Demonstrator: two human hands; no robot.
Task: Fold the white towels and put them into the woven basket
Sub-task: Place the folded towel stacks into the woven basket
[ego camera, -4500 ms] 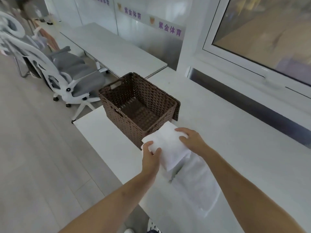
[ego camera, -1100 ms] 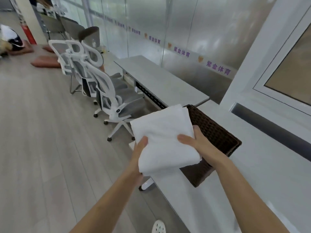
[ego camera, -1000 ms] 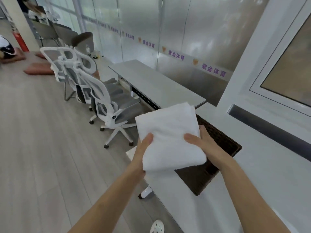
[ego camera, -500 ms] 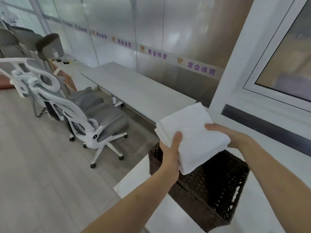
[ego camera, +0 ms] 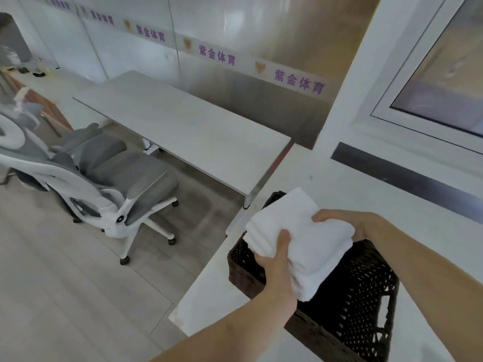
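We are holding the folded white towel over the open woven basket, our left hand gripping its near edge, thumb on top, and our right hand gripping its far side.

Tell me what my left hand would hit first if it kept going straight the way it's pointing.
The left hand already grips the folded towel, so that comes first. Past it, probably the far rim of the woven basket, though depth is hard to judge.
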